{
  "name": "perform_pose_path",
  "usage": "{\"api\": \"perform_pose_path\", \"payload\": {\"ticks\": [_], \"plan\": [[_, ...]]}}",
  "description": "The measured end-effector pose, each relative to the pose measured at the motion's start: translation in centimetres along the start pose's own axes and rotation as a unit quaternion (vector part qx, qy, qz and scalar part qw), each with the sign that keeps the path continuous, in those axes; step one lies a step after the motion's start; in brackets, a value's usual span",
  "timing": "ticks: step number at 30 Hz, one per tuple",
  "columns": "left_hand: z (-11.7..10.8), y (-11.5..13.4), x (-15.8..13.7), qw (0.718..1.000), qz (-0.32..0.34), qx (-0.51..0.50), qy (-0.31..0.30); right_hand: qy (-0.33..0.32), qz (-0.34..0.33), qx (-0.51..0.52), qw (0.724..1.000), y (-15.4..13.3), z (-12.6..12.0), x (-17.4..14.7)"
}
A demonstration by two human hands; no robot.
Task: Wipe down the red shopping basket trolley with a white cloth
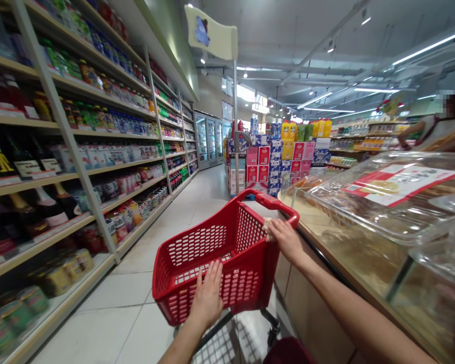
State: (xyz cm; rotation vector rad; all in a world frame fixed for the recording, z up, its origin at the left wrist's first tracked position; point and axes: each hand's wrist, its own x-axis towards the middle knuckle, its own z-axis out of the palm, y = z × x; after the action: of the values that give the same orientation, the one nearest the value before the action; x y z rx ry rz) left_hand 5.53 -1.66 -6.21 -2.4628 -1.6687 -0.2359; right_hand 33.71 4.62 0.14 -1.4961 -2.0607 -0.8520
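Note:
A red plastic shopping cart [246, 283] stands side-on just in front of me, its handle at the far right end. My left hand [208, 293] lies against the near side of the basket, fingers stretched out over the rim, holding nothing. At the rim's right corner, below the handle [275, 202], my right hand [286, 240] presses down with a crumpled whitish cloth [267, 229] under its bent fingertips. Part of that cloth is hidden by the fingers. The basket holds nothing that I can see.
Shelves [117, 205] of bottles and cans line the left side. On the right runs a counter [303, 194] with clear plastic food boxes [387, 222]. Stacked drink cartons [263, 164] and a signpost [235, 111] stand ahead. A person [440, 126] is at the right edge.

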Motion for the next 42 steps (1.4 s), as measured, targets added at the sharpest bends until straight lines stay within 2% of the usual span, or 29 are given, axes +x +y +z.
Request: {"api": "perform_pose_path", "payload": {"ticks": [2, 3, 6, 8, 10, 12, 14, 15, 19, 20, 22, 24, 27, 29, 30, 32, 34, 36, 40, 42], "plan": [[-0.1, 0.2, 0.1, 1.000, -0.004, -0.001, -0.006, 0.000, 0.062, -0.021, 0.998, 0.3, 0.0, 0.6], [-0.1, 0.2, 0.1, 1.000, -0.006, -0.004, -0.007, 0.000, 0.061, -0.020, 0.998, -0.2, 0.1, 0.7], [-0.2, 0.3, 0.2, 1.000, -0.005, -0.011, -0.012, -0.007, -0.046, 0.023, 0.999, -2.5, 0.8, 0.1], [-0.3, 0.4, 0.2, 1.000, -0.006, -0.010, -0.019, -0.019, -0.096, 0.040, 0.994, -2.7, 0.8, -0.2], [-0.4, 0.5, 0.2, 1.000, -0.008, -0.006, -0.024, -0.024, -0.064, 0.023, 0.997, -1.2, 0.4, -0.1], [-0.5, 0.6, 0.2, 1.000, -0.010, -0.008, -0.023, -0.013, 0.016, -0.010, 1.000, 0.5, -0.2, 0.2], [-0.7, 0.9, 0.3, 1.000, -0.011, -0.013, -0.025, 0.003, 0.061, -0.024, 0.998, 0.5, -0.3, 0.3], [-0.8, 1.0, 0.4, 0.999, -0.012, -0.016, -0.028, 0.006, 0.049, -0.018, 0.999, -0.4, -0.2, 0.2], [-1.1, 0.8, 0.5, 0.999, -0.007, -0.033, -0.038, -0.019, -0.085, 0.031, 0.996, -5.3, 0.6, -0.8], [-1.1, 0.6, 0.3, 0.999, -0.011, -0.038, -0.037, -0.030, -0.100, 0.037, 0.994, -5.7, 0.6, -0.9], [-1.1, -0.1, -0.2, 0.998, -0.030, -0.039, -0.035, -0.050, -0.104, 0.043, 0.992, -4.5, 0.2, -0.5], [-1.1, -0.9, -0.8, 0.998, -0.040, -0.034, -0.035, -0.049, -0.085, 0.049, 0.994, -1.6, -0.3, 0.4], [-1.0, -1.5, -1.3, 0.998, -0.038, -0.024, -0.048, 0.000, -0.009, 0.054, 0.999, 1.5, -0.2, 1.3], [-1.1, -1.4, -1.2, 0.997, -0.043, -0.018, -0.053, 0.025, 0.022, 0.055, 0.998, 0.7, 0.8, 1.0], [-1.1, -1.3, -1.1, 0.997, -0.046, -0.016, -0.055, 0.027, 0.013, 0.059, 0.998, -0.5, 1.3, 0.6], [-1.1, -1.1, -0.7, 0.997, -0.045, -0.013, -0.058, 0.018, -0.038, 0.070, 0.997, -3.3, 2.4, -0.3], [-1.0, -1.1, -0.5, 0.997, -0.040, -0.013, -0.060, 0.001, -0.085, 0.073, 0.994, -4.9, 2.9, -0.9], [-0.9, -1.1, -0.3, 0.998, -0.034, -0.015, -0.059, -0.011, -0.077, 0.058, 0.995, -4.4, 2.6, -0.8], [-0.8, -0.8, 0.0, 0.998, -0.033, -0.005, -0.054, -0.005, 0.039, 0.017, 0.999, -1.9, 2.0, -0.2], [-0.8, -0.5, 0.1, 0.998, -0.035, 0.000, -0.050, -0.004, 0.030, 0.025, 0.999, -2.7, 2.2, -0.4]]}}
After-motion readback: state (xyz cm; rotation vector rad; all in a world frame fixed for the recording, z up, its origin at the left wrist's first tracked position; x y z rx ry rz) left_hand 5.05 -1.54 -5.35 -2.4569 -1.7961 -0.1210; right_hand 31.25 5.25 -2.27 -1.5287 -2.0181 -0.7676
